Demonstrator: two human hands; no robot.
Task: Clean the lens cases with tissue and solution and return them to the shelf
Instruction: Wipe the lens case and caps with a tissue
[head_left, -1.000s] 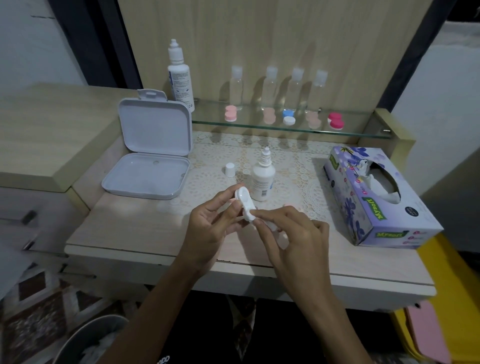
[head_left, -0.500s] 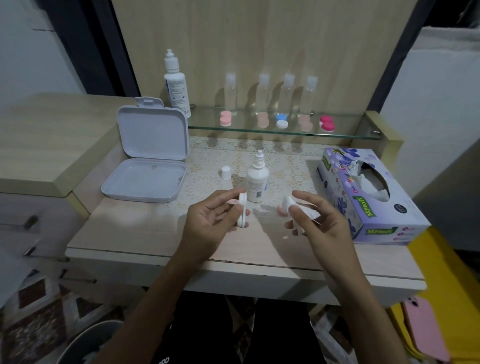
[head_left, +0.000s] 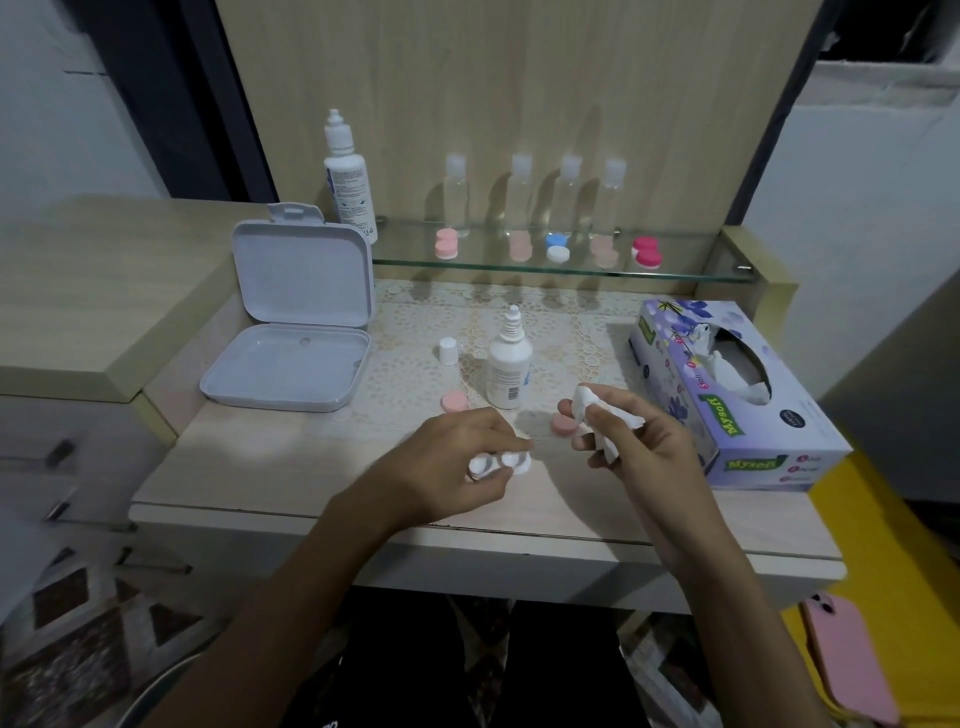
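My left hand (head_left: 457, 462) holds a white lens case (head_left: 501, 464) low over the table, its two open wells facing up. My right hand (head_left: 631, 441) pinches a crumpled white tissue (head_left: 587, 408) a little to the right, apart from the case. Two pink caps lie on the table, one (head_left: 455, 401) left of the small solution bottle (head_left: 510, 370) and one (head_left: 563, 424) under my right fingers. The bottle stands uncapped, its white cap (head_left: 448, 349) beside it. Several closed lens cases sit on the glass shelf (head_left: 675, 273).
An open grey box (head_left: 291, 358) rests at the table's left. A tissue box (head_left: 727, 395) lies at the right. A tall solution bottle (head_left: 347, 179) and several clear bottles (head_left: 519, 200) stand on the shelf. A pink phone (head_left: 847, 660) lies at lower right.
My hands have separated. The right hand pulled the tissue away to the right, and the left hand lowered the case and turned it flat, wells up.
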